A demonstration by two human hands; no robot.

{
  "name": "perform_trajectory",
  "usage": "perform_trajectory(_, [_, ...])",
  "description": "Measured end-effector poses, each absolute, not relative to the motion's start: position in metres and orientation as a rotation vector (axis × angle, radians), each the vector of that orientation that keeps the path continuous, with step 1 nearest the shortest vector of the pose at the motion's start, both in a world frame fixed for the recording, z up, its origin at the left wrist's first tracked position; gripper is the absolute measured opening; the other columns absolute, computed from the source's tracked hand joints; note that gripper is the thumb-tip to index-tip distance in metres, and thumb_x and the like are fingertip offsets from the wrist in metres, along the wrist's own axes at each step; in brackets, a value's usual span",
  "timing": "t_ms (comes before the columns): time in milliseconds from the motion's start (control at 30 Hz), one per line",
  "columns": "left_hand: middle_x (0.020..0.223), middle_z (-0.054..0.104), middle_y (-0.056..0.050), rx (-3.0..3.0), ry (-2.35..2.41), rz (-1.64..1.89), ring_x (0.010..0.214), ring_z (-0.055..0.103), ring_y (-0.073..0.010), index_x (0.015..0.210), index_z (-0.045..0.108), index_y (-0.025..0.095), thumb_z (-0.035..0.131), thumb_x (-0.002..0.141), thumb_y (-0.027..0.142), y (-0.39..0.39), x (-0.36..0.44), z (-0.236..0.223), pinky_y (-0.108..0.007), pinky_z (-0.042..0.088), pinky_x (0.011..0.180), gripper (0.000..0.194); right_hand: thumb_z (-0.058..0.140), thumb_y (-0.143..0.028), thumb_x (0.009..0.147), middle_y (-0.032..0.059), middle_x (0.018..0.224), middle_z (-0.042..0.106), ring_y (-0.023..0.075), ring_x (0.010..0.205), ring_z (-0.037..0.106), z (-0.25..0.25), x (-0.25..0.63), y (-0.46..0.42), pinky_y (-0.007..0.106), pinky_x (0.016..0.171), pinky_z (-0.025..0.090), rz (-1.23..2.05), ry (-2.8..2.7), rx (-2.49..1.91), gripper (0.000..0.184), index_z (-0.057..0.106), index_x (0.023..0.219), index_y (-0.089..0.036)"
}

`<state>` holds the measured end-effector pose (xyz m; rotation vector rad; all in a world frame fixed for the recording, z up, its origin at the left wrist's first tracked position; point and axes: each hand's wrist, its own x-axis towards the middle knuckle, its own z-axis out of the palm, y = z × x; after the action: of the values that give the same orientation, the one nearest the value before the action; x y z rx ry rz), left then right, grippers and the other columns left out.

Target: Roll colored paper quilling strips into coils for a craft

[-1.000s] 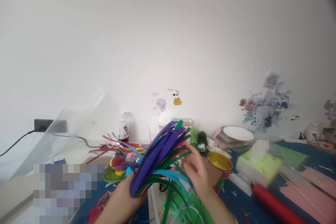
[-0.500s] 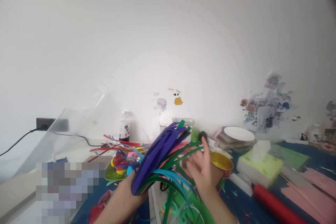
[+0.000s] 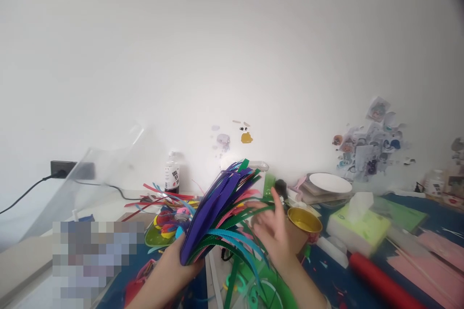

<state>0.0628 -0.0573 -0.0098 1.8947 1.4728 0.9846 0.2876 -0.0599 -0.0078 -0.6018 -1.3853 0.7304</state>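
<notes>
My left hand [image 3: 176, 258] is closed round the lower end of a thick bundle of paper strips [image 3: 210, 215], tilted up to the right. Purple strips lie on the near side; green, blue and pink ones, some ridged, fan out and droop rightward. Part of that hand's fingers is hidden behind the bundle. At the loose strip ends, my right hand [image 3: 273, 231] has its index finger stretched upward and the other fingers loosely bent. Green strip tips pass close to those fingers; whether they touch cannot be made out.
A gold tin [image 3: 305, 221] stands right of my right hand, near a tissue box [image 3: 358, 224] and a red roll [image 3: 380, 280]. Left are a green tray [image 3: 152, 236] of colourful pieces and a bottle [image 3: 172, 174]. Green scissors [image 3: 253, 297] lie below, apparently under clear plastic.
The strip bundle and my left hand have shifted slightly left. My right hand has moved a little left and its index finger leans more to the left.
</notes>
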Motion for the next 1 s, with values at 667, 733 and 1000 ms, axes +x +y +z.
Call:
perform_trajectory(667, [0.065,0.064,0.001,1.810,1.706,1.142,0.059,0.060,-0.0207,0.086,0.052,0.020,0.051,0.066,0.030,-0.059,0.067,-0.007,-0.027,0.045,0.054,0.023,0.052,-0.016,0.080,0.0086,0.108,0.047,0.0255,0.100,0.046,-0.017,0.263,-0.073,0.046,0.084,0.040,-0.787,-1.856,-0.896,0.026,0.058,0.103,-0.027])
perform_trajectory(733, [0.066,0.064,0.001,1.814,1.710,1.140,0.060,0.061,-0.0203,0.085,0.053,0.020,0.052,0.066,0.029,-0.059,0.068,-0.008,-0.026,0.045,0.055,0.021,0.052,-0.014,0.080,0.0086,0.106,0.050,0.0256,0.098,0.047,-0.020,0.263,-0.067,0.045,0.083,0.040,-0.806,-1.821,-0.960,0.025,0.060,0.099,-0.027])
perform_trajectory(1000, [0.065,0.064,0.001,1.802,1.661,1.110,0.061,0.062,-0.0218,0.081,0.053,0.021,0.054,0.064,0.029,-0.057,0.068,-0.008,-0.027,0.045,0.055,0.019,0.049,-0.010,0.081,0.0080,0.103,0.057,0.0259,0.094,0.048,-0.023,0.279,-0.059,0.048,0.083,0.037,-0.861,-1.704,-1.060,0.021,0.063,0.083,-0.026])
